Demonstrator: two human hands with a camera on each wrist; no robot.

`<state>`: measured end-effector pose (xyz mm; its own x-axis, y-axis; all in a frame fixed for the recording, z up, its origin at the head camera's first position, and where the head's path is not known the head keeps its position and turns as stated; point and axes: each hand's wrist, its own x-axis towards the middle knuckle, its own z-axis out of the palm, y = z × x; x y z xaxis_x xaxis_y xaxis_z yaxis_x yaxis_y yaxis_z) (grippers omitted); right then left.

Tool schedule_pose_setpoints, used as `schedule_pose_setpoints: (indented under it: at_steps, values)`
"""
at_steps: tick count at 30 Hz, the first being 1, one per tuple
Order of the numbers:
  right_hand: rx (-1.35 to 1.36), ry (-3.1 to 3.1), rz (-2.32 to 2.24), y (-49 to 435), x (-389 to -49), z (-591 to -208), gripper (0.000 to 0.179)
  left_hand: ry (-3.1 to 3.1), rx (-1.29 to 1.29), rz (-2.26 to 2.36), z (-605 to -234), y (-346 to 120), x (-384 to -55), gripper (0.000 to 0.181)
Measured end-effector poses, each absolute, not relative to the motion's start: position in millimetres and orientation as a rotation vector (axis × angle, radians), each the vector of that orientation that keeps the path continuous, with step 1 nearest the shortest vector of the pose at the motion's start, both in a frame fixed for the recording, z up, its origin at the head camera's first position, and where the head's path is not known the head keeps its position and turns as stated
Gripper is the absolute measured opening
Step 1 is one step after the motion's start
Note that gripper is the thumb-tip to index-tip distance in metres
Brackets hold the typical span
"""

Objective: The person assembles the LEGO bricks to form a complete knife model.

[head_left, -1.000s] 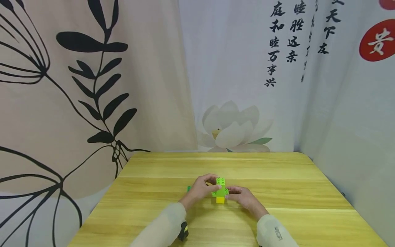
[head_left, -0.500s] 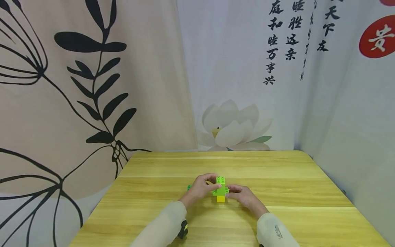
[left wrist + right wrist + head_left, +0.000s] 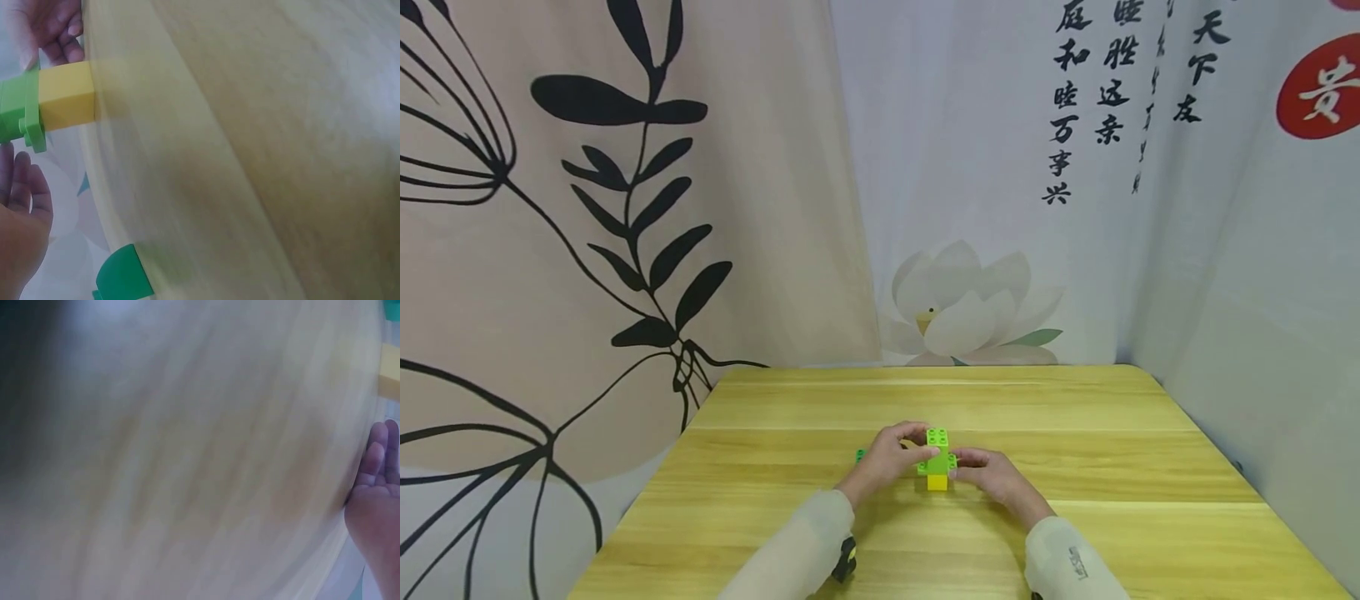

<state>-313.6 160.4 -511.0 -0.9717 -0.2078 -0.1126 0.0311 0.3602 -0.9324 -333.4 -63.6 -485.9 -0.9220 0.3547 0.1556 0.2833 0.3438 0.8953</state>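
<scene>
A small tower of toy building blocks stands on the wooden table in the head view. At its bottom is a yellow block (image 3: 937, 482), which the left wrist view shows close up. A light green plate (image 3: 32, 119) lies across the yellow block, and a light green block (image 3: 937, 442) with studs on top rises from it. My left hand (image 3: 887, 454) holds the upper green block from the left, thumb on its near face. From the right, my right hand (image 3: 994, 478) pinches the plate's end between thumb and fingers. The yellow block is untouched.
Beside the left hand, a dark green block (image 3: 125, 274) with a rounded side sits on the table (image 3: 1075, 433), mostly hidden in the head view. Printed curtains (image 3: 790, 208) hang behind the table's far edge and along its sides.
</scene>
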Motion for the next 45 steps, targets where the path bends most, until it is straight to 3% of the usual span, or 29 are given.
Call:
schedule_pose_setpoints:
  at_steps: [45]
  values:
    - [-0.121,2.387,-1.665,160.2,-316.6,-510.3,0.050,2.591,0.588,1.588,-469.6,-93.7,-339.3,0.045]
